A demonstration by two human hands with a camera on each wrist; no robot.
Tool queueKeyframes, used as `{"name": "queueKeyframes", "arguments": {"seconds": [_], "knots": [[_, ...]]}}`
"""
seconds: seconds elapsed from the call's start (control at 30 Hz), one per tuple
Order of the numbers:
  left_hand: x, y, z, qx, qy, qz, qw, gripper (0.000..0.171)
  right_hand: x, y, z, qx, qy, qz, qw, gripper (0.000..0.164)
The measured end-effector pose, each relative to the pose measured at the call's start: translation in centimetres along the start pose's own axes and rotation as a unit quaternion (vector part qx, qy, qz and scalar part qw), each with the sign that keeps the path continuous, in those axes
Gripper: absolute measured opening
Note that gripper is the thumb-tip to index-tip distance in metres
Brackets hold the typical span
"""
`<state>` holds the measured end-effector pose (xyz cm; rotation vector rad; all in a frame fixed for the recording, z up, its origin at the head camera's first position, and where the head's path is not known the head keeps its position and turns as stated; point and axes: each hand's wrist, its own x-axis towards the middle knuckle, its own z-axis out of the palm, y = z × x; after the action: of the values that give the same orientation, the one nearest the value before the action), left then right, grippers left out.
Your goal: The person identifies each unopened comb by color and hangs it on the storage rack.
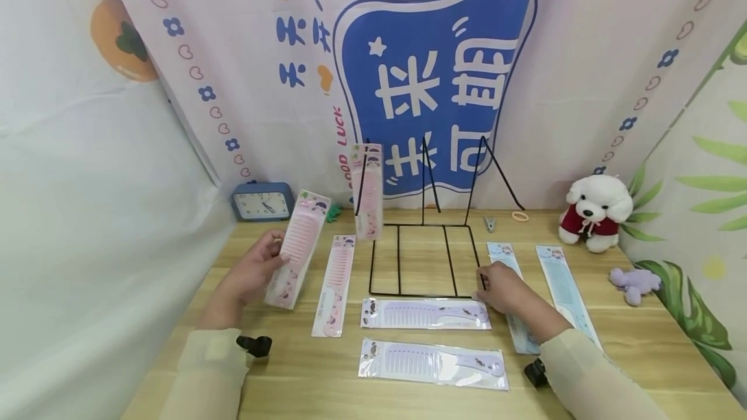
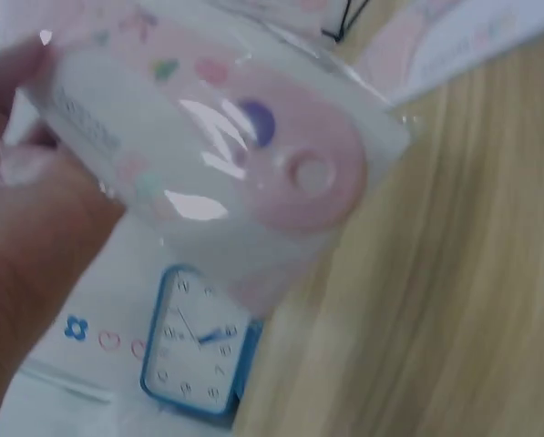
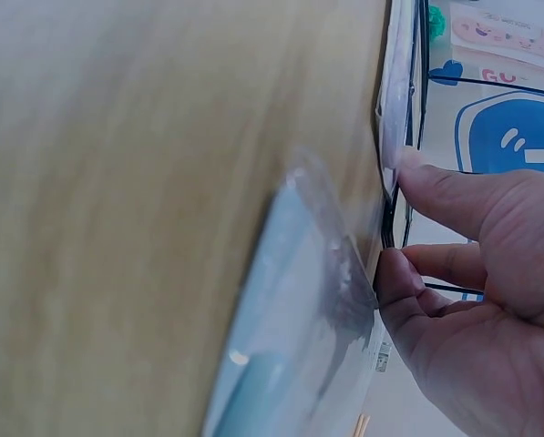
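My left hand (image 1: 255, 271) grips a packaged pink comb (image 1: 299, 248) by its left side, tilted and raised at the left of the table. In the left wrist view, the round handle end of this pink comb (image 2: 299, 173) shows through clear plastic. My right hand (image 1: 503, 287) pinches the front right corner of a black wire rack (image 1: 425, 295), thumb and fingers around the wire in the right wrist view. Another packaged pink comb (image 1: 367, 206) hangs at the rack's left prong. A third pink comb (image 1: 335, 287) lies flat between my left hand and the rack.
Two packaged purple combs (image 1: 432, 363) lie crosswise before the rack. Two blue comb packs (image 1: 566, 284) lie right, one partly under my right forearm. Behind are a blue clock (image 1: 262, 203), a grey clip (image 1: 489, 223), a tan ring (image 1: 520, 216), a plush dog (image 1: 595, 212) and a purple toy (image 1: 635, 282).
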<state>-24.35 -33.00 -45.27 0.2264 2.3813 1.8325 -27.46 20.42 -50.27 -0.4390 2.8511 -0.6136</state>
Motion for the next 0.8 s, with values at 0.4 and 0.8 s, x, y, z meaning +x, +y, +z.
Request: {"name": "queueKeyframes", "arguments": {"seconds": [0.4,0.8], "knots": [[-0.1,2.8,3.5,-0.066,-0.191,0.155,0.967,0.025,-0.2,-0.1,0.0,-0.001,-0.004,0.002,1.0,0.059],[0.7,3.5,4.5,-0.061,-0.17,0.14,0.9735,0.022,-0.1,-0.2,0.0,-0.009,0.0,-0.003,1.0,0.056]]}}
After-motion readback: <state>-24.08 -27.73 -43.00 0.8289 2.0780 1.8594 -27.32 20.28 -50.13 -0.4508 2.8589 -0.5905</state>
